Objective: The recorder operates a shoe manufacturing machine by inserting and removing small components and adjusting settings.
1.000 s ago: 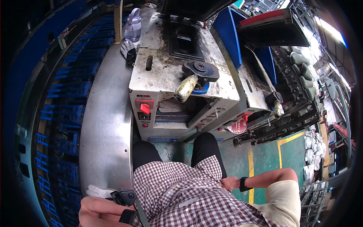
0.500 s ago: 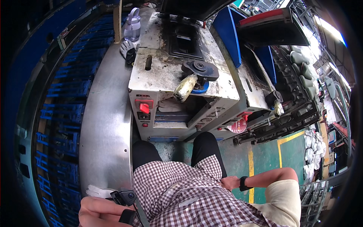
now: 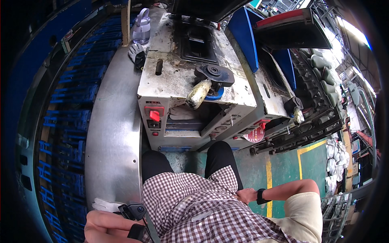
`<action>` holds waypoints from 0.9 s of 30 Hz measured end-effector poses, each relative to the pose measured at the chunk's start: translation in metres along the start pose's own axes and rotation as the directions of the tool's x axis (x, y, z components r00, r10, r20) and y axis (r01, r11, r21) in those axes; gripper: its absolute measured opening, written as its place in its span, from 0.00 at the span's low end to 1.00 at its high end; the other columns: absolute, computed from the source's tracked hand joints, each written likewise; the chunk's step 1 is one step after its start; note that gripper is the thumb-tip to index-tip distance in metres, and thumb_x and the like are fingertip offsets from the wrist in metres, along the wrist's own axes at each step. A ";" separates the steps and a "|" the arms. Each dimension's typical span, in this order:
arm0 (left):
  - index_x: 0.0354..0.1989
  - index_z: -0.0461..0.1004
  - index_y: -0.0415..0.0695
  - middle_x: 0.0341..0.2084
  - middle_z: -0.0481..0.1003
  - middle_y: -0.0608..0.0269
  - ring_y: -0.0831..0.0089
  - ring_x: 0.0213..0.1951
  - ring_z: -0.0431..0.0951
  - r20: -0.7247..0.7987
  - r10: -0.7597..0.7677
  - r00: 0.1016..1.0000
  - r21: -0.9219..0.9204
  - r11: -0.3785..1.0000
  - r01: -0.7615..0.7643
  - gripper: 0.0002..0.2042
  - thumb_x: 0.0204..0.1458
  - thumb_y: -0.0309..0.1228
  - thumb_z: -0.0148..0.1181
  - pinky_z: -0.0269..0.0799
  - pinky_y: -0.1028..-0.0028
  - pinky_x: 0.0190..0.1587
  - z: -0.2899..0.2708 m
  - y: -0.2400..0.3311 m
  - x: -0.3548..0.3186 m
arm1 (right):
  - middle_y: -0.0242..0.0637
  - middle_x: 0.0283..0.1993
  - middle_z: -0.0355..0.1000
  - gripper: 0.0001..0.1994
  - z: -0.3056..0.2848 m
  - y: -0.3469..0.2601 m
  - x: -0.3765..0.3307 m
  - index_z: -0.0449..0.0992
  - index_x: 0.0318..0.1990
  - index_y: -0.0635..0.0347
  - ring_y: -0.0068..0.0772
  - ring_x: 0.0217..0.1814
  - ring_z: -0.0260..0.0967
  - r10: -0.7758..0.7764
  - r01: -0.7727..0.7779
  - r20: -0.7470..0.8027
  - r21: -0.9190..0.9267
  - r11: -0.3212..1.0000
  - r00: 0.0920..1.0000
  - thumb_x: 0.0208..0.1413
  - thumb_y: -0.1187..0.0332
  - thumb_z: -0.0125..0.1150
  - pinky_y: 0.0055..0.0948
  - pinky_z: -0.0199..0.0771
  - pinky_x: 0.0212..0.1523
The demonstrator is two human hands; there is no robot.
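Observation:
I look down at my own checked shirt [image 3: 202, 210] and black trousers [image 3: 221, 156]. My right hand [image 3: 244, 196] rests against my waist, the arm bent, with a black watch [image 3: 260, 196] on the wrist; its fingers are hidden against the shirt. My left hand [image 3: 99, 227] lies at the lower left edge, beside a small black camera on a strap [image 3: 135, 210] and a white cloth [image 3: 106, 205]; its fingers are out of sight. In front of my knees stands a dirty white machine [image 3: 178, 77] with a red switch [image 3: 154, 115] and a taped lever [image 3: 198, 94].
A curved steel bench [image 3: 113, 133] runs along my left, with blue racks [image 3: 65, 105] beyond it. A pale purple bottle [image 3: 142, 30] and a grey glove [image 3: 137, 54] sit at its far end. Blue bins [image 3: 243, 32] stand behind the machine. The green floor [image 3: 291, 166] bears a yellow line.

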State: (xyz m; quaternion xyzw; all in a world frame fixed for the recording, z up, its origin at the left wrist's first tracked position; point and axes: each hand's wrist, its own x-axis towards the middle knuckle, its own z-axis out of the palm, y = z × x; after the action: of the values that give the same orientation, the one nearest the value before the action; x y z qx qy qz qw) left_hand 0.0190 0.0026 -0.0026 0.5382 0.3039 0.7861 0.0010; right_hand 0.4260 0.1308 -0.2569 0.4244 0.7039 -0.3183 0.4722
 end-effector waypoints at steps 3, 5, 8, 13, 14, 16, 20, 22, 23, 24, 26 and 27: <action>0.42 0.62 0.43 0.35 0.68 0.58 0.61 0.31 0.71 -0.010 -0.048 0.999 -0.001 0.999 0.048 0.09 0.56 0.33 0.50 0.76 0.64 0.31 -0.001 0.002 -0.002 | 0.36 0.17 0.72 0.36 0.001 0.001 0.000 0.74 0.33 0.63 0.37 0.34 0.76 -0.004 0.004 -0.009 -0.003 1.000 1.000 0.60 0.37 0.29 0.41 0.71 0.40; 0.42 0.62 0.43 0.36 0.68 0.58 0.61 0.31 0.71 -0.035 -0.001 0.999 0.002 1.000 0.001 0.09 0.56 0.33 0.50 0.76 0.64 0.31 0.004 -0.001 0.000 | 0.36 0.17 0.72 0.35 0.001 0.000 0.000 0.74 0.33 0.63 0.37 0.34 0.76 -0.002 0.002 -0.006 -0.008 1.000 1.000 0.60 0.37 0.29 0.41 0.71 0.40; 0.41 0.62 0.43 0.36 0.68 0.60 0.61 0.31 0.71 -0.033 0.028 0.999 0.005 1.000 -0.027 0.09 0.56 0.33 0.50 0.75 0.64 0.30 0.002 0.000 0.000 | 0.36 0.17 0.73 0.35 -0.001 -0.001 -0.001 0.74 0.32 0.63 0.37 0.34 0.76 0.001 -0.001 -0.005 -0.006 1.000 1.000 0.60 0.38 0.30 0.41 0.71 0.41; 0.40 0.62 0.41 0.38 0.67 0.66 0.61 0.31 0.71 -0.016 0.037 0.999 0.028 0.999 -0.037 0.09 0.56 0.31 0.49 0.75 0.64 0.30 0.001 -0.001 0.002 | 0.36 0.18 0.73 0.35 -0.002 -0.002 -0.001 0.75 0.33 0.62 0.37 0.34 0.76 0.013 -0.014 0.011 0.015 1.000 1.000 0.59 0.37 0.30 0.41 0.71 0.42; 0.40 0.62 0.40 0.39 0.67 0.67 0.61 0.31 0.71 -0.008 0.030 1.000 0.031 0.999 -0.029 0.09 0.55 0.31 0.49 0.75 0.64 0.30 0.000 -0.001 0.002 | 0.36 0.18 0.73 0.36 0.000 -0.001 0.001 0.75 0.33 0.62 0.37 0.34 0.76 0.019 -0.019 0.010 0.011 1.000 1.000 0.59 0.37 0.30 0.40 0.71 0.42; 0.40 0.62 0.39 0.39 0.66 0.69 0.61 0.32 0.71 0.001 0.022 1.000 0.036 0.999 -0.022 0.09 0.55 0.30 0.50 0.74 0.64 0.30 0.000 0.000 0.002 | 0.36 0.18 0.73 0.36 0.000 0.000 0.002 0.75 0.33 0.62 0.37 0.34 0.76 0.023 -0.023 0.011 0.006 1.000 1.000 0.59 0.36 0.30 0.40 0.71 0.42; 0.40 0.63 0.39 0.39 0.66 0.68 0.62 0.31 0.70 -0.008 0.027 1.000 0.038 0.999 -0.027 0.08 0.55 0.29 0.50 0.73 0.64 0.29 0.001 -0.001 0.002 | 0.36 0.18 0.73 0.36 0.001 0.001 0.003 0.75 0.33 0.61 0.37 0.34 0.77 0.025 -0.025 0.011 0.008 1.000 1.000 0.58 0.35 0.30 0.41 0.71 0.42; 0.40 0.63 0.39 0.39 0.66 0.69 0.62 0.31 0.70 -0.007 0.033 0.999 0.047 0.998 -0.032 0.08 0.55 0.29 0.50 0.73 0.64 0.29 0.000 -0.002 0.002 | 0.36 0.18 0.73 0.37 -0.002 -0.002 0.001 0.75 0.33 0.61 0.37 0.34 0.77 0.021 -0.021 0.007 0.004 1.000 1.000 0.58 0.35 0.30 0.41 0.71 0.41; 0.40 0.63 0.40 0.39 0.66 0.69 0.62 0.31 0.70 -0.005 0.041 0.999 0.051 0.998 -0.041 0.08 0.55 0.29 0.50 0.73 0.64 0.29 0.000 -0.002 0.001 | 0.38 0.22 0.75 0.33 -0.005 -0.004 0.000 0.75 0.35 0.61 0.40 0.36 0.76 0.033 -0.033 0.039 0.001 0.999 0.999 0.60 0.39 0.31 0.42 0.71 0.43; 0.39 0.63 0.40 0.39 0.66 0.69 0.62 0.30 0.70 -0.004 0.050 0.999 0.055 0.997 -0.049 0.08 0.55 0.29 0.50 0.73 0.64 0.29 0.000 -0.002 0.001 | 0.40 0.26 0.76 0.30 -0.008 -0.006 -0.002 0.74 0.36 0.61 0.42 0.38 0.76 0.046 -0.046 0.071 -0.003 0.999 0.996 0.61 0.43 0.33 0.44 0.71 0.44; 0.40 0.63 0.40 0.39 0.66 0.69 0.62 0.31 0.70 -0.004 0.039 0.999 0.049 0.998 -0.039 0.08 0.55 0.29 0.50 0.74 0.64 0.29 0.000 -0.001 0.002 | 0.39 0.25 0.76 0.30 -0.008 -0.007 -0.004 0.74 0.36 0.60 0.42 0.38 0.76 0.041 -0.041 0.061 0.001 0.999 0.997 0.61 0.43 0.33 0.44 0.71 0.44; 0.40 0.63 0.40 0.39 0.66 0.69 0.62 0.31 0.70 -0.003 0.029 1.000 0.043 0.999 -0.029 0.08 0.55 0.29 0.50 0.74 0.64 0.29 0.000 -0.001 0.002 | 0.39 0.25 0.76 0.30 -0.008 -0.007 -0.005 0.74 0.36 0.60 0.42 0.38 0.76 0.036 -0.037 0.051 0.005 0.999 0.998 0.61 0.42 0.32 0.44 0.71 0.44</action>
State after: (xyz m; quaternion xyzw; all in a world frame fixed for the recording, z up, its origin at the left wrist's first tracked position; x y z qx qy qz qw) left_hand 0.0179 0.0036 -0.0013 0.5409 0.3127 0.7805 -0.0225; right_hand 0.4172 0.1331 -0.2490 0.4304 0.6827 -0.3226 0.4945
